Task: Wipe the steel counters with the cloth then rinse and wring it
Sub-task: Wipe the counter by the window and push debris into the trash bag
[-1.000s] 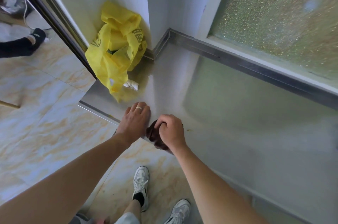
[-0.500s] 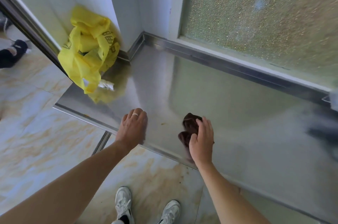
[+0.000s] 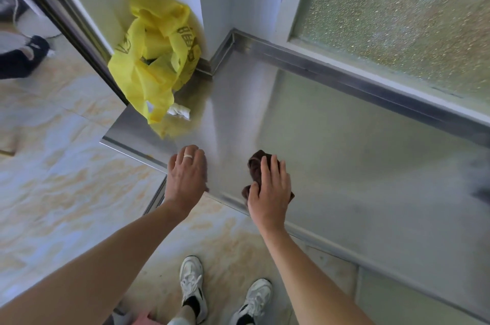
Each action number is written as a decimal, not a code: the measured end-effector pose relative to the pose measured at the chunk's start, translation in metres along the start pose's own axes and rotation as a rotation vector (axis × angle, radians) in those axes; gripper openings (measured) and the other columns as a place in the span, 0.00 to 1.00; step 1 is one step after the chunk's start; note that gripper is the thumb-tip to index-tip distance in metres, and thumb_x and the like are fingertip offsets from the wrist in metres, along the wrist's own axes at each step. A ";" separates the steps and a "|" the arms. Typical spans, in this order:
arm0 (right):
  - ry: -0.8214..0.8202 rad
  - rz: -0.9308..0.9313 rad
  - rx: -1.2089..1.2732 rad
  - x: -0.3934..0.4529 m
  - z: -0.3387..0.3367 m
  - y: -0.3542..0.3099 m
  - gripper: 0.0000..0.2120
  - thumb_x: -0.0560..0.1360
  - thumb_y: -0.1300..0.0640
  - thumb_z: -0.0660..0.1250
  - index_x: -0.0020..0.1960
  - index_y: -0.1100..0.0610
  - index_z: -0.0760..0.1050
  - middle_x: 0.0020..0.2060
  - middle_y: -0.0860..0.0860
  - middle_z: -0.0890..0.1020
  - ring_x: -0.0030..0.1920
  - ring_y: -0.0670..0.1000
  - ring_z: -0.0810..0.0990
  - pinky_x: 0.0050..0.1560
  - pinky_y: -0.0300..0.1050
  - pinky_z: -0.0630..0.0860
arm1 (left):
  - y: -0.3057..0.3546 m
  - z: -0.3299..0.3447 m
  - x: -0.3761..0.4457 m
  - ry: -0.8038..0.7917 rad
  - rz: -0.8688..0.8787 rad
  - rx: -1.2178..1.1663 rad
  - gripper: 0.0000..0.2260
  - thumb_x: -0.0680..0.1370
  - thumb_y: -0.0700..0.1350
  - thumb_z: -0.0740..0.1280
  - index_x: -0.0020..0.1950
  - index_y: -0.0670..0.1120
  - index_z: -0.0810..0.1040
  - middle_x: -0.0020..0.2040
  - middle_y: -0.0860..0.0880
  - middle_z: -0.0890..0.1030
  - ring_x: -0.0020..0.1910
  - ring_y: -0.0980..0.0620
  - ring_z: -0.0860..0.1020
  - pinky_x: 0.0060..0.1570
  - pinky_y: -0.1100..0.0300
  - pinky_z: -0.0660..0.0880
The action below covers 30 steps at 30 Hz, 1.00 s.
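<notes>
A dark brown cloth (image 3: pixel 255 165) lies bunched on the steel counter (image 3: pixel 344 155) near its front edge. My right hand (image 3: pixel 269 189) presses flat on the cloth, fingers spread over it, hiding most of it. My left hand (image 3: pixel 187 178), with a ring on one finger, rests palm down on the counter's front edge, a little left of the cloth and holding nothing.
A yellow plastic bag (image 3: pixel 156 59) with a crumpled white tissue (image 3: pixel 180 111) sits in the counter's far left corner against the wall. A frosted window (image 3: pixel 397 14) runs along the back. A dark blurred object (image 3: pixel 481 178) shows at the right edge. Another person's foot (image 3: pixel 23 56) is on the tiled floor.
My right hand slid the cloth rightward away from my left hand, then opened from a fist to a flat palm on it. My left hand stayed on the edge.
</notes>
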State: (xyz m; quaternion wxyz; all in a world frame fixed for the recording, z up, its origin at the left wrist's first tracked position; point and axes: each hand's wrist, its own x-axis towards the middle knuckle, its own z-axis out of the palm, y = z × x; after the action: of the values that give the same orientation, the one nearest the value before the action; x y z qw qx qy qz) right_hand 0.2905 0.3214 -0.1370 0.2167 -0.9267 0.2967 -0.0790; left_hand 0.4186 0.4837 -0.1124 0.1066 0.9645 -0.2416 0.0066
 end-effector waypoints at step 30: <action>-0.032 -0.467 0.052 0.055 0.102 -0.192 0.27 0.80 0.52 0.61 0.77 0.58 0.68 0.77 0.55 0.69 0.79 0.57 0.63 0.77 0.57 0.60 | -0.153 -0.019 0.028 0.038 -0.065 -0.227 0.16 0.72 0.28 0.61 0.56 0.42 0.71 0.52 0.44 0.74 0.51 0.43 0.70 0.52 0.50 0.72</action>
State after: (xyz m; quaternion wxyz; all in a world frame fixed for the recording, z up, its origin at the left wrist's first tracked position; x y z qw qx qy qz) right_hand 0.4618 0.4658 -0.1410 0.2211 -0.9654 0.0688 -0.1199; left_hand 0.5154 0.6060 -0.1229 0.2197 0.9532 -0.2075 -0.0059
